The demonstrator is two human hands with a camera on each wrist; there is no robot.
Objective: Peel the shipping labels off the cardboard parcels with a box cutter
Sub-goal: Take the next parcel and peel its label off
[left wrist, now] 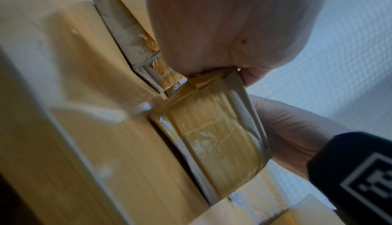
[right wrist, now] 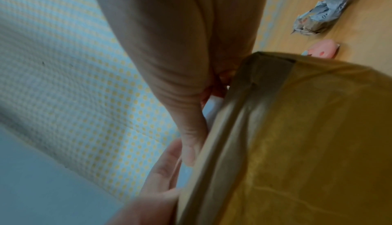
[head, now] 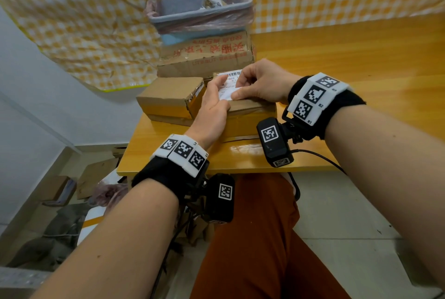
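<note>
We had the left hand (head: 213, 103) laid over the near-left part of the parcel (head: 250, 115), fingers fairly straight and pressing down with the tips on the label (head: 227, 89) — probably to keep the box from sliding while the paper got pulled. The right hand (head: 258, 86) was curled, thumb and forefinger pinching the label's lifted near edge; no cutter in it that we could see. The cutter was likely the small pink thing (right wrist: 322, 48) lying on the table (head: 337, 62) past the parcel's far corner, set aside since the peel looked hand-driven at this stage. A crumpled label scrap (right wrist: 326, 10) lay further along the table. The label sat on the parcel's top face near the table's front-left, barcode end pointing away from us, long axis running roughly near-to-far. The parcel's long axis ran left-right, with another box (head: 171, 98) just beside it on the left and a bin (head: 199, 9) behind — handy for dropping scraps.
</note>
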